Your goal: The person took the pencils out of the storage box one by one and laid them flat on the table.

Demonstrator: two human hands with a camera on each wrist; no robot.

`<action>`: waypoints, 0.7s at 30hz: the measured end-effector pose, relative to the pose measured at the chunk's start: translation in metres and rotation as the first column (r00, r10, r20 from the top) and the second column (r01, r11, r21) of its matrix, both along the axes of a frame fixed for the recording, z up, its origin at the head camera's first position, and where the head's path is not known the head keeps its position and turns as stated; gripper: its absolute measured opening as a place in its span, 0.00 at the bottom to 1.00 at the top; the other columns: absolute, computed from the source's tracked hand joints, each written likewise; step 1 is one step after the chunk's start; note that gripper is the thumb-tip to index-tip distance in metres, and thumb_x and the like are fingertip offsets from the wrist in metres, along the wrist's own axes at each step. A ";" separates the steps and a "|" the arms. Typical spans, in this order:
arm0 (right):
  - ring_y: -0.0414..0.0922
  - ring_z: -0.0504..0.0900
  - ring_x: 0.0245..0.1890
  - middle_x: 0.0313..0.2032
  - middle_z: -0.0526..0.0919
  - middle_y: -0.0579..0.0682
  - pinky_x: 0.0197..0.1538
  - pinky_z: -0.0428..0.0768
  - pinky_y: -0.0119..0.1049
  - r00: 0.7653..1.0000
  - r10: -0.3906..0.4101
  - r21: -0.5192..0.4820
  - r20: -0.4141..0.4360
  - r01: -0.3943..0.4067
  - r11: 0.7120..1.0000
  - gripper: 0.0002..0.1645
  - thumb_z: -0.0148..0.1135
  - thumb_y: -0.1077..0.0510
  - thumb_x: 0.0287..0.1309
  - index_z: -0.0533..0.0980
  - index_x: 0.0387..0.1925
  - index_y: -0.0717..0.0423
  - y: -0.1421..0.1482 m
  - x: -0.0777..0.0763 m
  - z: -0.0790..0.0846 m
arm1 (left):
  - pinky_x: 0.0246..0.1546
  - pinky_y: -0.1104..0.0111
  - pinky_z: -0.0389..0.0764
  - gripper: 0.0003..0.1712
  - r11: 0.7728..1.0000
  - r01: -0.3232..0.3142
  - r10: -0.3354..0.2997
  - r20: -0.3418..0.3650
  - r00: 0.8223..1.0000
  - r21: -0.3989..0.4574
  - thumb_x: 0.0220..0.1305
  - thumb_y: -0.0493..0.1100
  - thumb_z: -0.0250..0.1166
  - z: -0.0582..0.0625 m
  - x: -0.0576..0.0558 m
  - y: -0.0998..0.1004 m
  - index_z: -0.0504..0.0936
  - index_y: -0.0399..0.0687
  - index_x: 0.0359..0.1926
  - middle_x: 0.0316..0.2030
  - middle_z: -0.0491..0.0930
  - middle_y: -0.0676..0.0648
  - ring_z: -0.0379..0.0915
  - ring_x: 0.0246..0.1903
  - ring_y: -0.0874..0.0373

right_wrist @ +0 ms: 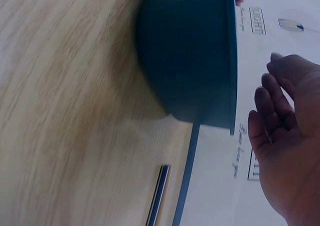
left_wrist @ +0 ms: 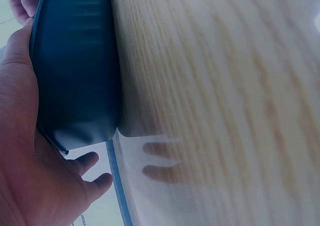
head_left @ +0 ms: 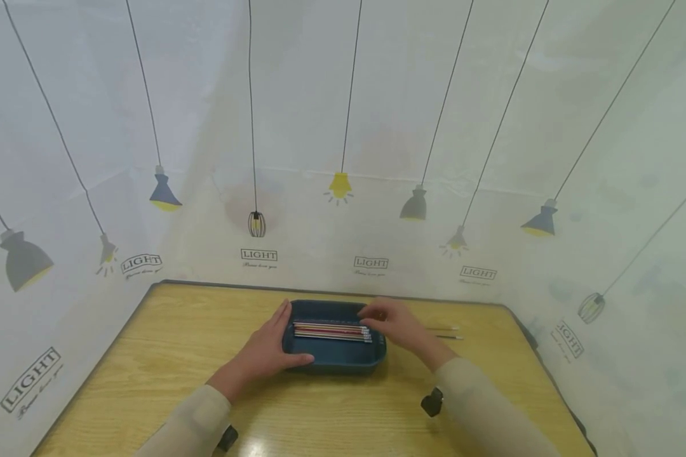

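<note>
Several slim pencils (head_left: 328,331) with whitish ends lie side by side in a dark blue rectangular tray (head_left: 337,363), their whitish ends toward the right. My left hand (head_left: 265,349) grips the left end of the tray, thumb over the near rim and fingers along the end wall. Over the tray's right end, near the pencils' ends, hovers my right hand (head_left: 397,324). In the right wrist view its fingers (right_wrist: 270,103) are loosely bent beside the tray wall, and nothing shows between them. The pencils inside are hidden from both wrist views by the tray walls.
A dark pencil (head_left: 448,337) and a lighter one (head_left: 443,328) lie on the wood-grain table (head_left: 320,419) to the right, partly behind my right hand. A white sheet (head_left: 303,127) printed with hanging lamps stands around the table's back and sides.
</note>
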State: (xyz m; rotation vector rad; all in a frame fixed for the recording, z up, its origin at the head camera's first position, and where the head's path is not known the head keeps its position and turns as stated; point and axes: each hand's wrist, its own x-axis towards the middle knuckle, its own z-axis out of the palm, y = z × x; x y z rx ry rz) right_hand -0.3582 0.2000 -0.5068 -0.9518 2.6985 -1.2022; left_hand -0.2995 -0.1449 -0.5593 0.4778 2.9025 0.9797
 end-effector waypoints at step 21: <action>0.43 0.87 0.50 0.47 0.90 0.46 0.57 0.86 0.44 0.995 0.093 0.123 0.016 -0.095 0.988 0.09 0.74 0.63 0.72 0.90 0.51 0.54 -0.055 -0.008 -0.017 | 0.79 0.34 0.60 0.79 1.000 -0.014 0.013 0.017 1.000 0.022 0.60 0.77 0.77 0.000 -0.001 0.000 0.42 0.42 0.91 0.90 0.37 0.42 0.48 0.85 0.33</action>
